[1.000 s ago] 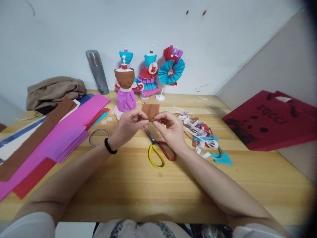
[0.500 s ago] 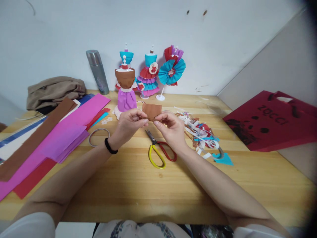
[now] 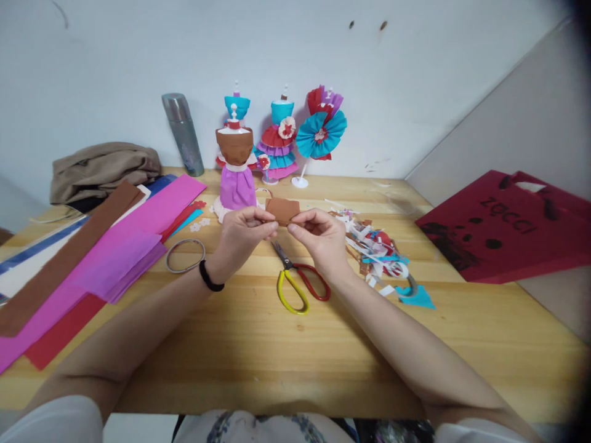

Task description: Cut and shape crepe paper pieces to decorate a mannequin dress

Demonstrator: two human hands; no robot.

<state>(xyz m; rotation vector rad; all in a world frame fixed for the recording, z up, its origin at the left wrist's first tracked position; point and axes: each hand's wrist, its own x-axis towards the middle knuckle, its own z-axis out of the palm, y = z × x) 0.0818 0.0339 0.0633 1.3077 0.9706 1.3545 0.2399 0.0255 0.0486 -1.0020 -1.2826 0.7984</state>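
Note:
Between my two hands is a small piece of brown crepe paper, its near edge folded into narrow layers. My left hand pinches the folded edge at its left end, thumb against fingers. On the right end, my right hand pinches the same edge. Just below the hands, scissors with one yellow and one red handle lie on the wooden table. Right behind my left hand stands a small dress form in a brown top and purple skirt.
Long coloured paper strips lie at the left, with a tape ring beside them. Paper scraps are heaped to the right, near a red bag. Other dressed forms and a flask stand along the wall.
The brown paper's far edge has tipped down a little and its near fold has shifted slightly. Both hands keep their pinch in nearly the same place.

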